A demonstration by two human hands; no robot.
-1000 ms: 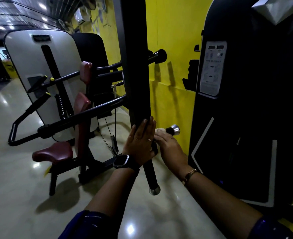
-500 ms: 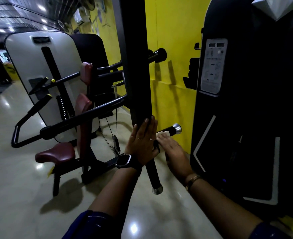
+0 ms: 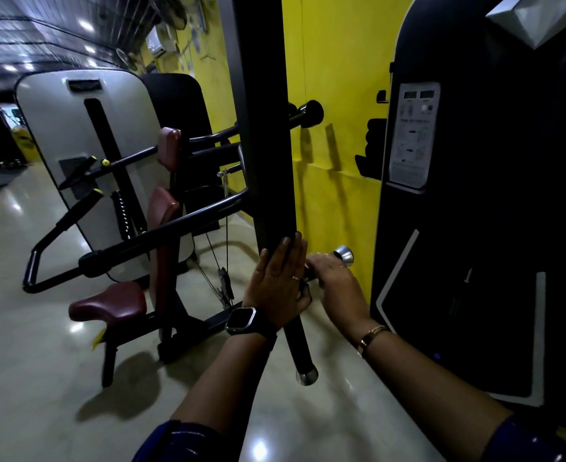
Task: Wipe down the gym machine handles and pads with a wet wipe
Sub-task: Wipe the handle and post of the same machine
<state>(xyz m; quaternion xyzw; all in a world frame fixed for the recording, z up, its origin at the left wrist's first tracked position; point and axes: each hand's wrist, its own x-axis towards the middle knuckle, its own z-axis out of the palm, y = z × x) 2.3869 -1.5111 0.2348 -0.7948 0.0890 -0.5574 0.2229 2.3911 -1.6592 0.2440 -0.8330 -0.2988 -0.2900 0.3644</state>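
Note:
A black machine arm point(image 3: 265, 128) hangs down the middle of the view. My left hand point(image 3: 280, 285), with a watch on the wrist, lies flat against its lower end, fingers straight. A black handle with a silver cap point(image 3: 344, 255) sticks out to the right. My right hand point(image 3: 333, 278) wraps around this handle just behind the cap. The wet wipe is hidden under that hand. A second black handle point(image 3: 299, 348) with a silver end points down below my left wrist.
A seated machine with maroon seat point(image 3: 108, 303), maroon back pads point(image 3: 163, 208) and black lever arms stands at the left. A yellow wall point(image 3: 334, 161) lies behind. A black weight-stack housing point(image 3: 474, 228) with an instruction label fills the right. The glossy floor point(image 3: 25, 361) stretches left.
My right hand has slid outward along the side handle toward its silver cap, now covering the white wipe that showed earlier. My left hand stays pressed on the arm.

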